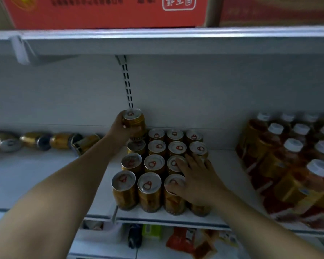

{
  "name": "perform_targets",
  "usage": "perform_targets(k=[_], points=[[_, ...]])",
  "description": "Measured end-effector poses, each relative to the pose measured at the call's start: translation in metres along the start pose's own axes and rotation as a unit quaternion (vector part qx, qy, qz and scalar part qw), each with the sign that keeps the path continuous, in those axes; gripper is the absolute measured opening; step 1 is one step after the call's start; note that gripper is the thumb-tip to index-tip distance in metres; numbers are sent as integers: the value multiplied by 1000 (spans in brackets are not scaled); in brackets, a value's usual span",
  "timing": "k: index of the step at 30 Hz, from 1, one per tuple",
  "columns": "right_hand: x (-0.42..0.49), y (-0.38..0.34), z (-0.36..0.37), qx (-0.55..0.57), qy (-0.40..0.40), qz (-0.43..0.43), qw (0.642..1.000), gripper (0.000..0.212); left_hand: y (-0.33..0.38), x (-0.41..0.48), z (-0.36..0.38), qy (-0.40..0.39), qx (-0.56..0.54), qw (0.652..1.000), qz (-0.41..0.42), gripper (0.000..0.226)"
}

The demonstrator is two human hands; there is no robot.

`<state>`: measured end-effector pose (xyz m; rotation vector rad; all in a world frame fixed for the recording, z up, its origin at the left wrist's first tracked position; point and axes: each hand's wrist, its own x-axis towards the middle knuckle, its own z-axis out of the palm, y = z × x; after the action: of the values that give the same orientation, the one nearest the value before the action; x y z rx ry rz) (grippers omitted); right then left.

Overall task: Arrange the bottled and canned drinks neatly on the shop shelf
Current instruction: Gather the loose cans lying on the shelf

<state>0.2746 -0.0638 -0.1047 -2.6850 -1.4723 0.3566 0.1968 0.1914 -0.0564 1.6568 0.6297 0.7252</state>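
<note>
While most gold cans (155,163) already stand in rows on the shelf (223,165), lowering 1 more can (134,121), left hand (120,130) fingers clamped around it, into the back-left slot, steadying the block with right hand (196,181) fingers spread flat, leaving about 4 toppled cans (45,140) at left.

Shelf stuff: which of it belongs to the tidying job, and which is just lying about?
Job:
- gold can in left hand
- upright can block under right hand
- toppled cans
- tea bottles

Lying about:
- red cartons above
- snack packets below
</note>
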Motion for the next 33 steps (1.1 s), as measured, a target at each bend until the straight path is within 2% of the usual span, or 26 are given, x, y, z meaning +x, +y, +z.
perform_targets(k=[5, 11, 16, 17, 19, 21, 24, 27, 29, 33], points=[[2, 2, 3, 2, 4, 6, 1000, 108, -9, 21, 8, -21, 50, 998, 21, 69], [2, 1, 1, 8, -6, 9, 1000, 110, -20, 25, 9, -45, 57, 997, 35, 83], [0, -1, -2, 20, -5, 8, 1000, 110, -19, -2, 2, -69, 134, 982, -112, 105], [0, -2, -4, 27, -8, 8, 1000, 112, -21, -15, -3, -82, 145, 979, -119, 101], [1, -2, -11, 52, -12, 18, 998, 114, -23, -42, -10, -109, 174, 974, -100, 78], [6, -7, -22, 66, -5, 25, 998, 112, -20, -73, -24, -124, 287, 948, -62, 67], [22, -28, -43, 48, 32, -4, 998, 103, -17, -106, -51, -163, 373, 910, -74, 73], [38, -67, -58, 29, 53, -58, 996, 97, -14, -126, -83, -154, 460, 870, -92, 84], [49, -98, -63, 26, 54, -84, 995, 93, -13, -133, -108, -145, 479, 861, -85, 80], [77, -168, -63, 6, 49, -103, 993, 86, -18, -140, -169, -114, 481, 866, -83, 77]])
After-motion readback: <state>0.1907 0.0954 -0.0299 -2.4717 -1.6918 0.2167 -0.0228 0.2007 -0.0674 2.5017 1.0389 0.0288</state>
